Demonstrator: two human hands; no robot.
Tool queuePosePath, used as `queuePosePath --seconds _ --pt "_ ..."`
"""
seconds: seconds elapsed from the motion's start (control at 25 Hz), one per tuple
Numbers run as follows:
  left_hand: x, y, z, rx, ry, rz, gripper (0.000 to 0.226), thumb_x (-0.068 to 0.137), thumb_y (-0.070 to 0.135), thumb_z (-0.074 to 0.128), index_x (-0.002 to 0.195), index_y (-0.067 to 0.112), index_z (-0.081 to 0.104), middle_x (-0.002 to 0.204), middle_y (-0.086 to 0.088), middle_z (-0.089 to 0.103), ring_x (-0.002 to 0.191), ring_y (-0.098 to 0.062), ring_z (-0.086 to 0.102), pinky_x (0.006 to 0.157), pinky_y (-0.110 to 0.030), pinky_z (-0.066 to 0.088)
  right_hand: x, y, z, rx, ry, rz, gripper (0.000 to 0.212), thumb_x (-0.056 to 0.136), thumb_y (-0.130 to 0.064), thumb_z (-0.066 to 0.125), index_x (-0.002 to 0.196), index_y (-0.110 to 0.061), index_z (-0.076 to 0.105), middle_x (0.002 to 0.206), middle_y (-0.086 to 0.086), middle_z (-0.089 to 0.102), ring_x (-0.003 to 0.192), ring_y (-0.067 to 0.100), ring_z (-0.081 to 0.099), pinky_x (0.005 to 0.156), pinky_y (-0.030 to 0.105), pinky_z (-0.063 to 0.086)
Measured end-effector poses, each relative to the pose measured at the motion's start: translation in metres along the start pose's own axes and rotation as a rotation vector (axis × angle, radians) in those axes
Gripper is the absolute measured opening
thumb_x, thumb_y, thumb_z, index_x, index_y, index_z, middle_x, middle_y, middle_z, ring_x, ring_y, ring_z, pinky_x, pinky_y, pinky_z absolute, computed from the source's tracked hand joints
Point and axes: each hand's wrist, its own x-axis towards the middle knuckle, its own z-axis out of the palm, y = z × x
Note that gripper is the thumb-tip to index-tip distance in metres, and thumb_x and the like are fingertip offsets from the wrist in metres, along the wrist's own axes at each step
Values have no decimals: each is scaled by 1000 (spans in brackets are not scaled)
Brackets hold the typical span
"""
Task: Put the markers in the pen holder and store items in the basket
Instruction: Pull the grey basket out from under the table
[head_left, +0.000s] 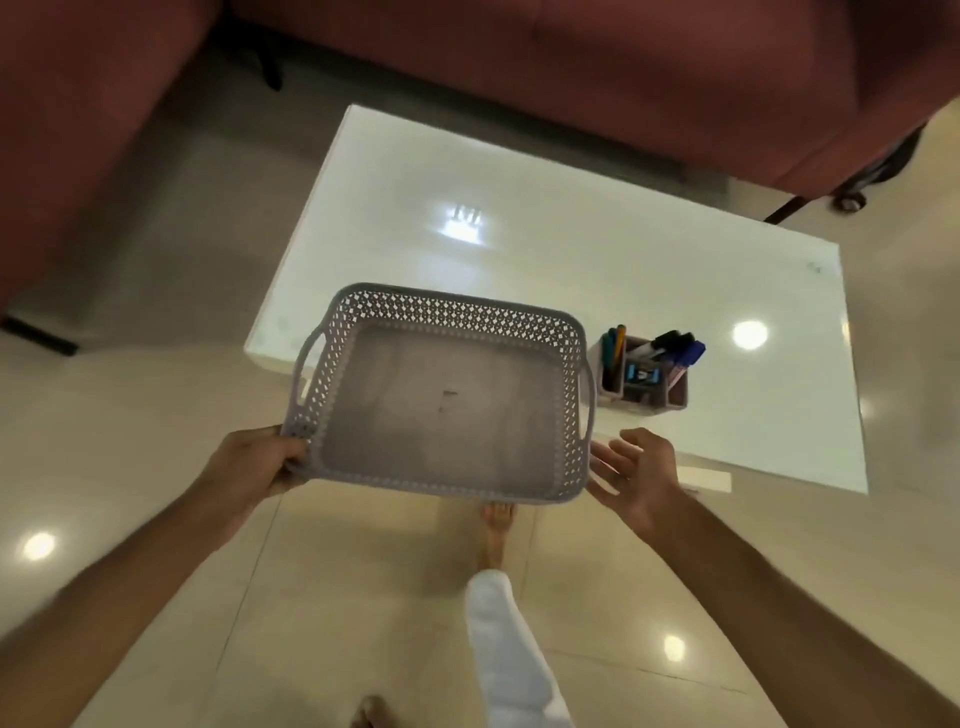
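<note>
The basket (441, 395), empty and half over the near edge of the white table (571, 249) beside the pen holder (644, 379), is gripped only by my left hand (254, 462), my right hand (639, 467) loose, so it may tip.

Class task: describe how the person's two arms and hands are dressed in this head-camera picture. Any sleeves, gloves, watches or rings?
Both forearms are bare up to the picture's edge, with no sleeves in view. The left hand and the right hand wear no gloves. No watch or bracelet shows on either wrist, and no ring can be made out, though the picture is somewhat blurred. The only clothing visible is a white trouser leg.
</note>
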Motion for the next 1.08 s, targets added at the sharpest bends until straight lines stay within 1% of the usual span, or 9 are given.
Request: queuePosePath --seconds 0.08,0.2,0.28,0.4,0.56,0.72,0.84,0.96,1.08 --pt "29 26 17 13 -1 5 18 89 -10 63 100 -5 77 87 -17 71 78 -24 65 72 -23 63 31 -23 -14 30 4 36 42 99 -28 58 135 -7 47 128 18 69 118 36 67 102 51 54" --pt "80 61 39 66 22 4 22 88 -11 63 105 -4 75 98 -19 70 87 -28 61 66 -21 61 73 -60 -24 -11 -8 66 40 100 -28 61 132 -5 54 130 21 69 121 39 68 95 46 57" --pt "104 75 58 66 34 -3 29 90 -12 60 113 -2 74 103 -17 68 86 -25 59 63 -17 60 94 -74 -29 -80 -29 70 30 102 -24 61 125 -6 63 126 22 73 116 38 72 89 45 60" --pt "125 88 86 67 74 7 42 91 -7 64 125 14 76 104 -11 71 76 -16 57 78 -26 60 117 -85 -27 -141 11 92 28 104 -9 57 132 -9 62 116 21 77 103 37 78 80 46 66" --pt "132 112 112 -1 115 1 29 91 3 72 110 23 82 103 -8 76 86 -26 65 82 -32 65 133 -95 -15 -61 122 44 31 103 0 56 131 -11 63 95 14 82 84 30 82 67 40 67" --pt "135 143 117 -53 -57 -115 26 97 10 74 122 15 77 113 -2 82 97 -29 80 82 -35 66 138 -125 -2 -18 208 -93 35 102 3 55 133 -9 63 101 12 78 72 22 81 57 37 66" --pt "140 152 110 -55 -131 -141 39 99 15 72 137 11 69 120 -8 80 105 -33 79 87 -34 65 135 -159 13 12 270 -179 33 100 6 50 118 -17 66 100 8 76 68 18 80 55 36 65" --pt "141 148 107 -66 -151 -172 43 101 16 70 143 12 65 118 -13 80 106 -38 78 88 -36 66 122 -194 28 6 266 -249 37 97 10 49 117 -15 67 85 0 81 75 19 80 59 37 65" --pt "141 148 103 -59 -218 -209 46 100 19 71 146 16 63 121 -14 79 105 -39 78 89 -40 65 100 -223 54 -171 188 -268 38 97 10 50 127 -8 64 87 -1 83 82 20 82 67 38 68"
